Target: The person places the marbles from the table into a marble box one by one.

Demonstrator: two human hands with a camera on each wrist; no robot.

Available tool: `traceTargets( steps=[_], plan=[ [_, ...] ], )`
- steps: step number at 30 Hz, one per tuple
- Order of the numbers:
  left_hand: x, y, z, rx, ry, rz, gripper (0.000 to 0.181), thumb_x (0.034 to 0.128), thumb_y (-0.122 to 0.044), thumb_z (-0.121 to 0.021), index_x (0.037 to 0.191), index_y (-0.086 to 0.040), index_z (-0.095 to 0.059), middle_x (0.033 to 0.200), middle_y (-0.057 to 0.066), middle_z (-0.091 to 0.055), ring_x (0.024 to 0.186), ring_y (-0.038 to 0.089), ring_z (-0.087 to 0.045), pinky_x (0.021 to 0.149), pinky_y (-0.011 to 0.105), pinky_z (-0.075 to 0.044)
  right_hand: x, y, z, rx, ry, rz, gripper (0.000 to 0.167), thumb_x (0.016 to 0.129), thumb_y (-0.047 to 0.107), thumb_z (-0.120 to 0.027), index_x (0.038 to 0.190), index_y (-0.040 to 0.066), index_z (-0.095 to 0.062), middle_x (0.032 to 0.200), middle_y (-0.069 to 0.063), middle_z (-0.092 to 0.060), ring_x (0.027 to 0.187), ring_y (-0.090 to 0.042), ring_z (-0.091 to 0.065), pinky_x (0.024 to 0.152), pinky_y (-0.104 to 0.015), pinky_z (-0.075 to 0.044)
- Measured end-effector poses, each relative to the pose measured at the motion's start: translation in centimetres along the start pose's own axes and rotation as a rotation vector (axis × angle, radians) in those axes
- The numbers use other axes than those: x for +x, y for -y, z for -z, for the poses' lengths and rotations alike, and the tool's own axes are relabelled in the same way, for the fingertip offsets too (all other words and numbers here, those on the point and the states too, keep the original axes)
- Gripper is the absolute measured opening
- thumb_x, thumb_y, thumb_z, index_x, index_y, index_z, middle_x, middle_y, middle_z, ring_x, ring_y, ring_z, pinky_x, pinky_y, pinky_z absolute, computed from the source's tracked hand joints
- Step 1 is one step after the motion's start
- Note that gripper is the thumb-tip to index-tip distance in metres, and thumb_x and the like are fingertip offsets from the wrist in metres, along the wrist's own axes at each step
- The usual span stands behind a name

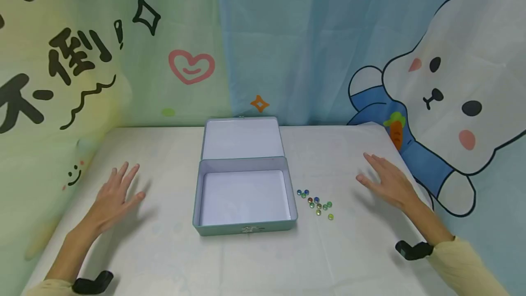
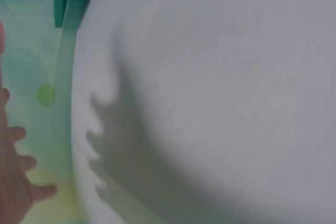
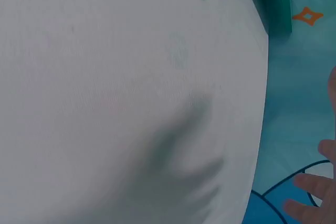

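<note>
A green tin box [image 1: 246,228] stands in the middle of the table, its hinged lid [image 1: 243,138] tipped back and its inside bare. Just right of the box lie several glass marbles [image 1: 316,200] in blue, green, red-brown and yellow. My left hand [image 1: 117,198] is held over the table left of the box, fingers spread and holding nothing. On the far right my right hand [image 1: 388,182] hovers with straight fingers, apart from the marbles. At the edges of the wrist views show parts of the left hand [image 2: 13,187] and the right hand [image 3: 317,192].
A white cloth [image 1: 263,264] covers the table. Behind it hangs a printed curtain [image 1: 271,49] with a cartoon bear, hearts and lettering. Black wrist mounts [image 1: 93,283] sit at both sleeves. Both hands cast shadows on the cloth.
</note>
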State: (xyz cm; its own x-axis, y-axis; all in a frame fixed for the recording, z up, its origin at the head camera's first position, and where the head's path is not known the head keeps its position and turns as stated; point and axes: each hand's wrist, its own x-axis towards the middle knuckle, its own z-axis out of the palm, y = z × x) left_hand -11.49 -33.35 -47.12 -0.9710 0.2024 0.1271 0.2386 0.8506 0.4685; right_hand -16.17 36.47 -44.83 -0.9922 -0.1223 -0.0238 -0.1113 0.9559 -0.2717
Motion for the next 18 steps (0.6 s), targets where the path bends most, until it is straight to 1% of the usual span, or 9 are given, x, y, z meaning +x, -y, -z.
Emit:
traceTargets(
  steps=[2,3,5,7,9,11,12,15,18],
  plan=[
    [0.1,-0.5,-0.8,-0.145,-0.049,-0.029,0.066,0.0981,-0.026,-0.054,0.155,-0.017,-0.022,0.157,0.027,-0.021,0.150,0.037,-0.016,0.113,0.061,-0.025,-0.5,0.5,-0.5,0.083,0.011,-0.022,0.077,0.093,0.053,-0.055,0.151,0.008,-0.032,0.144,-0.029,-0.044,0.127,-0.049,-0.046,0.096,-0.069,-0.040],
    [0.0,-1.0,-1.2,-0.237,-0.069,-0.040,0.062,0.0991,-0.020,-0.052,0.154,-0.016,-0.024,0.157,0.024,-0.025,0.150,0.026,-0.020,0.116,0.047,-0.029,-0.8,0.8,-0.7,0.134,0.007,-0.033,0.072,0.093,0.050,-0.057,0.147,0.006,-0.038,0.138,-0.029,-0.051,0.119,-0.046,-0.055,0.090,-0.063,-0.048],
    [0.1,-2.3,-2.0,-0.484,-0.102,-0.080,0.056,0.1010,-0.009,-0.047,0.153,-0.010,-0.026,0.156,0.018,-0.030,0.145,0.008,-0.028,0.112,0.022,-0.034,-1.5,1.3,-1.6,0.229,-0.025,-0.052,0.061,0.094,0.045,-0.059,0.137,0.004,-0.050,0.121,-0.024,-0.063,0.097,-0.034,-0.067,0.074,-0.050,-0.056],
    [0.3,-4.0,-2.9,-0.714,-0.131,-0.122,0.052,0.1021,-0.003,-0.040,0.152,-0.005,-0.026,0.154,0.013,-0.036,0.137,-0.006,-0.034,0.101,0.004,-0.033,-2.2,1.8,-2.6,0.307,-0.067,-0.064,0.050,0.094,0.042,-0.060,0.125,0.003,-0.058,0.101,-0.017,-0.068,0.078,-0.021,-0.068,0.060,-0.041,-0.055],
    [0.6,-5.5,-3.8,-0.905,-0.117,-0.140,0.049,0.1044,-0.005,-0.033,0.152,-0.002,-0.022,0.153,0.007,-0.037,0.137,-0.001,-0.037,0.103,0.008,-0.037,-2.9,2.4,-3.6,0.377,-0.092,-0.098,0.044,0.093,0.043,-0.061,0.116,0.006,-0.062,0.091,-0.009,-0.066,0.069,-0.011,-0.064,0.053,-0.038,-0.051],
    [1.1,-6.5,-4.7,-1.050,-0.085,-0.147,0.048,0.1060,-0.009,-0.029,0.151,0.002,-0.017,0.152,0.005,-0.037,0.137,0.002,-0.038,0.105,0.012,-0.038,-3.7,3.2,-4.4,0.452,-0.070,-0.110,0.043,0.094,0.042,-0.061,0.115,0.004,-0.061,0.090,-0.008,-0.064,0.068,-0.009,-0.063,0.054,-0.033,-0.052],
    [1.4,-6.9,-5.2,-1.092,-0.061,-0.134,0.048,0.1067,-0.012,-0.027,0.151,0.003,-0.015,0.151,0.003,-0.037,0.136,0.002,-0.038,0.105,0.012,-0.038,-4.0,3.5,-4.8,0.479,-0.054,-0.124,0.042,0.094,0.042,-0.061,0.115,0.005,-0.061,0.091,-0.007,-0.063,0.069,-0.008,-0.064,0.056,-0.032,-0.053],
    [1.9,-7.6,-6.5,-1.177,0.017,-0.090,0.051,0.1078,-0.018,-0.024,0.150,0.007,-0.009,0.148,-0.003,-0.035,0.134,-0.003,-0.039,0.105,0.012,-0.038,-5.1,4.6,-5.8,0.570,0.018,-0.143,0.043,0.093,0.036,-0.064,0.119,0.002,-0.060,0.097,-0.011,-0.062,0.071,-0.007,-0.063,0.061,-0.024,-0.052],
    [2.2,-7.7,-7.6,-1.191,0.076,-0.082,0.054,0.1080,-0.020,-0.023,0.150,0.009,-0.006,0.152,0.007,-0.029,0.134,-0.004,-0.039,0.105,0.013,-0.039,-5.9,5.2,-6.7,0.595,0.072,-0.161,0.044,0.091,0.032,-0.067,0.123,0.002,-0.059,0.102,-0.011,-0.061,0.072,-0.004,-0.058,0.062,-0.020,-0.050]
  ],
)
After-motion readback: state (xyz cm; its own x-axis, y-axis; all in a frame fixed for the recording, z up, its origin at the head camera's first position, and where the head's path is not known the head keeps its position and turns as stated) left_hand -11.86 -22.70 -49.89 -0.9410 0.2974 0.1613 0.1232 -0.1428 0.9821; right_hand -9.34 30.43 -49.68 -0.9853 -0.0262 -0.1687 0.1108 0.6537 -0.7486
